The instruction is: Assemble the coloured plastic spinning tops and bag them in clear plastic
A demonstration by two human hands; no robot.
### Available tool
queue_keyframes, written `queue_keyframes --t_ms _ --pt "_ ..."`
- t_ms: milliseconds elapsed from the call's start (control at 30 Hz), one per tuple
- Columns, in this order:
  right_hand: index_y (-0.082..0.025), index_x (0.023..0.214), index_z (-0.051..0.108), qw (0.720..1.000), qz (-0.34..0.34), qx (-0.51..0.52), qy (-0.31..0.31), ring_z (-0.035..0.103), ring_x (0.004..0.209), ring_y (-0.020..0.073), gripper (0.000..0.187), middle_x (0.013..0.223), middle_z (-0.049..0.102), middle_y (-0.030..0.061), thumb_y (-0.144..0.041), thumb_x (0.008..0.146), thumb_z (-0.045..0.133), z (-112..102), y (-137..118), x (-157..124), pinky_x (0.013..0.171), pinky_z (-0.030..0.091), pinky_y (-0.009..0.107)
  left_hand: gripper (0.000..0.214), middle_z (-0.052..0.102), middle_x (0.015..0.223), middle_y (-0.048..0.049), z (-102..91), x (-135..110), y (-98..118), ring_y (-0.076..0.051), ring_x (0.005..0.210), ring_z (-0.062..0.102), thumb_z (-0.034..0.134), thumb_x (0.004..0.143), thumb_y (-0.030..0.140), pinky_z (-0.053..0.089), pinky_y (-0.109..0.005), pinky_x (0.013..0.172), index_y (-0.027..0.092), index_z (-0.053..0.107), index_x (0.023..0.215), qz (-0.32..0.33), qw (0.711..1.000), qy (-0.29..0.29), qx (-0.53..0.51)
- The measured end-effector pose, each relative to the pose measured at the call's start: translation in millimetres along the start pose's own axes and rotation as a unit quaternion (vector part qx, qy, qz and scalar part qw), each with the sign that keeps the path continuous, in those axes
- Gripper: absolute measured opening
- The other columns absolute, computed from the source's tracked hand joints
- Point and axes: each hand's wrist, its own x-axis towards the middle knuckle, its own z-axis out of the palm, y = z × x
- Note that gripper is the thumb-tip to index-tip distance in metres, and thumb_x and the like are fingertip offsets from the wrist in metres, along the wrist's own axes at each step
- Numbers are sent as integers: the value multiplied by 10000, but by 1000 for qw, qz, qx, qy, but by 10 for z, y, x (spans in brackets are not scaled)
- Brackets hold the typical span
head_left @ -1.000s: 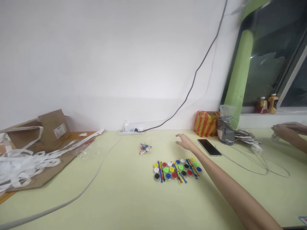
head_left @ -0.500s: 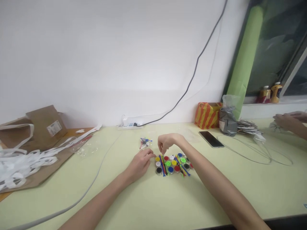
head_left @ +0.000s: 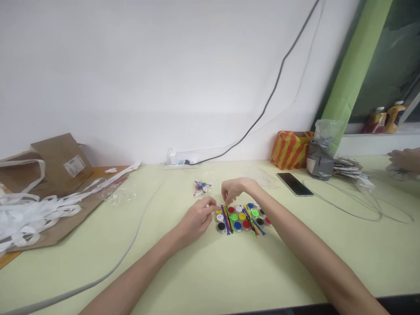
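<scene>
Rows of small round pieces with coloured tops, one of them a blue disc [head_left: 237, 225], lie close together on the table. Two bundles of thin coloured strips lie across them, a left bundle [head_left: 227, 221] and a right bundle [head_left: 253, 221]. My left hand [head_left: 197, 218] has its fingers bent, with thumb and forefinger at the upper left corner, by a yellow disc [head_left: 219, 211]. From above, my right hand [head_left: 233, 189] reaches down with its fingers pressed together at the top end of the left bundle. What either hand's fingertips hold is too small to make out.
Beyond my hands lies a small clear packet [head_left: 201, 188] of coloured pieces. A phone [head_left: 294, 184], striped bag [head_left: 290, 149] and grey bag [head_left: 320, 159] stand right. Cardboard [head_left: 61, 159] and white strips [head_left: 33, 214] fill the left. Another person's hand [head_left: 405, 156] shows at far right.
The view has shifted slightly. My right fingers have come down closer to the left bundle's top end. My left fingertips have moved in over the yellow disc.
</scene>
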Motion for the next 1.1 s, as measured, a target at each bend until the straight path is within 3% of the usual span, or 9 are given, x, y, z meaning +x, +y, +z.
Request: queue_keyframes --t_ms 200,400,933,1100 --pt "-142 904 759 998 -5 -44 39 644 844 194 257 903 726 41 -289 698 806 -23 -158 -119 646 432 241 484 580 1113 -86 1 10 12 -216 986 568 363 920 27 479 -338 852 247 648 1244 -9 999 -41 26" --pt "-143 895 754 997 -5 -71 -1 640 819 182 243 883 722 28 -285 709 820 12 -329 -142 603 423 231 502 579 1094 -75 -3 6 -22 -228 1010 569 377 887 -3 471 -358 888 254 694 1179 -19 998 -51 35" --pt "-156 895 767 997 -11 -78 -19 639 805 194 335 846 714 15 -300 614 881 103 -302 15 630 436 242 457 589 1147 -84 7 9 -145 -226 1053 573 383 909 45 501 -368 930 231 687 1196 -24 999 -32 15" --pt "-164 920 773 996 -12 -91 -14 639 790 195 300 863 720 19 -247 641 846 123 -290 67 635 435 244 446 597 1161 -79 -2 19 -136 -225 1068 577 387 914 53 508 -361 945 238 697 1175 -17 999 -32 14"
